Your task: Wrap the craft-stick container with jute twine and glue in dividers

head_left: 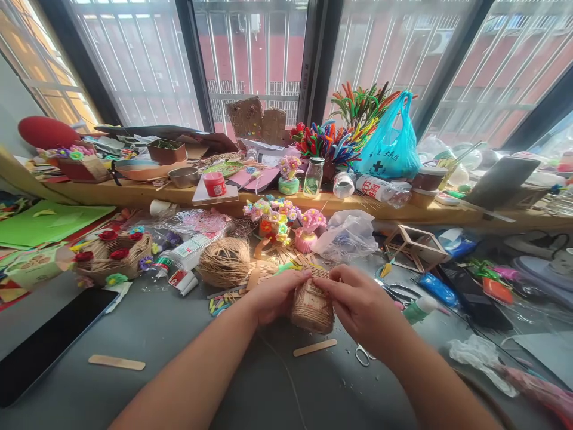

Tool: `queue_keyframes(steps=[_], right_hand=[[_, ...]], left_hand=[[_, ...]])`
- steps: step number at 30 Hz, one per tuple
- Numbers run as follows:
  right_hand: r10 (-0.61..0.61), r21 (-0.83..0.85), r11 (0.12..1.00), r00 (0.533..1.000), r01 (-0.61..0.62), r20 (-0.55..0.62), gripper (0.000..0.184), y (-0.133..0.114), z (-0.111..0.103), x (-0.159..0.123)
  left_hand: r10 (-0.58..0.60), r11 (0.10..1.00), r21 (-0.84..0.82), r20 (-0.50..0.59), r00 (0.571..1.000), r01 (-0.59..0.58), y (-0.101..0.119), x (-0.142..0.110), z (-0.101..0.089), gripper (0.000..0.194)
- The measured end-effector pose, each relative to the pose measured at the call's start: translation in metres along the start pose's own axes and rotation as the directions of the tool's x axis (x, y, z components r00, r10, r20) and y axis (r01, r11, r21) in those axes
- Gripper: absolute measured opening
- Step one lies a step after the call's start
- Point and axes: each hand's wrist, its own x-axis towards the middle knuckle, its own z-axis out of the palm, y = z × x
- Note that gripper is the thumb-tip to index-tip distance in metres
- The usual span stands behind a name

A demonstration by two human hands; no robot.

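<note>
Both hands are on a small jar [312, 309] wrapped in rows of brown twine, held tilted above the grey table. My left hand [281, 294] grips its left side, with the thumb along the upper part. My right hand [358, 298] is closed at the upper right side, its fingertips pressed to the twine; whether a loose strand lies between them I cannot make out. Just behind to the left sits a ball of twine [224, 263]. A wooden craft stick [314, 347] lies below the jar, beside white-handled scissors [362, 356] partly hidden by my right hand.
A phone [51, 340] and another craft stick [117, 362] lie at left, near a basket with red flowers [114, 263]. Behind stand flower pots [305, 242] and a crumpled plastic bag [347, 236]. A glue bottle [419, 309] is at right. The crowded ledge [250, 206] runs below the windows.
</note>
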Motion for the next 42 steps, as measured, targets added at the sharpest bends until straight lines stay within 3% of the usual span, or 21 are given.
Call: queue_keyframes(steps=[6,13,20,26,31,33,36,38,40,42], right_hand=[[-0.086,-0.068,0.994,0.996,0.084,-0.036,0.047,0.008,-0.006,-0.004],[-0.053,0.026,0.998,0.998,0.054,-0.032,0.042,0.006,-0.004,-0.004],[-0.057,0.061,0.996,0.998,0.058,-0.015,0.055,0.006,0.000,-0.003],[-0.069,0.077,0.994,0.991,0.078,-0.111,0.055,0.011,-0.008,-0.007],[-0.077,0.065,0.995,0.997,0.078,-0.021,0.051,0.012,-0.013,-0.007],[-0.076,0.054,0.995,0.996,0.078,-0.051,0.048,0.011,-0.014,-0.006],[0.039,0.043,0.999,0.982,-0.032,-0.185,0.035,0.014,-0.017,-0.004],[0.245,0.008,0.969,0.946,-0.249,-0.214,0.027,0.019,-0.020,-0.002],[0.501,-0.111,0.857,0.864,-0.504,-0.054,0.026,0.024,-0.022,0.000],[0.673,-0.274,0.734,0.720,-0.622,0.168,0.024,0.029,-0.020,0.000]], left_hand=[[-0.004,1.000,-0.026,0.037,0.999,0.005,0.001,0.001,-0.001,0.032],[-0.013,1.000,-0.010,0.031,0.999,0.013,0.001,0.000,-0.003,0.042],[-0.019,1.000,-0.016,0.005,1.000,0.020,0.003,-0.001,0.001,0.041],[-0.010,1.000,-0.012,0.023,1.000,0.011,0.005,-0.002,0.001,0.039],[0.019,1.000,-0.012,0.038,0.999,-0.019,0.006,-0.003,0.002,0.039],[0.035,0.999,-0.004,0.008,0.999,-0.035,0.007,-0.003,0.002,0.039],[0.078,0.997,0.036,-0.079,0.994,-0.075,0.009,-0.002,0.000,0.041],[0.121,0.992,0.057,-0.158,0.980,-0.114,0.010,-0.001,-0.004,0.042],[0.159,0.987,0.048,-0.236,0.959,-0.152,0.012,0.001,-0.007,0.040],[0.193,0.980,0.005,-0.298,0.935,-0.201,0.014,0.003,-0.008,0.036]])
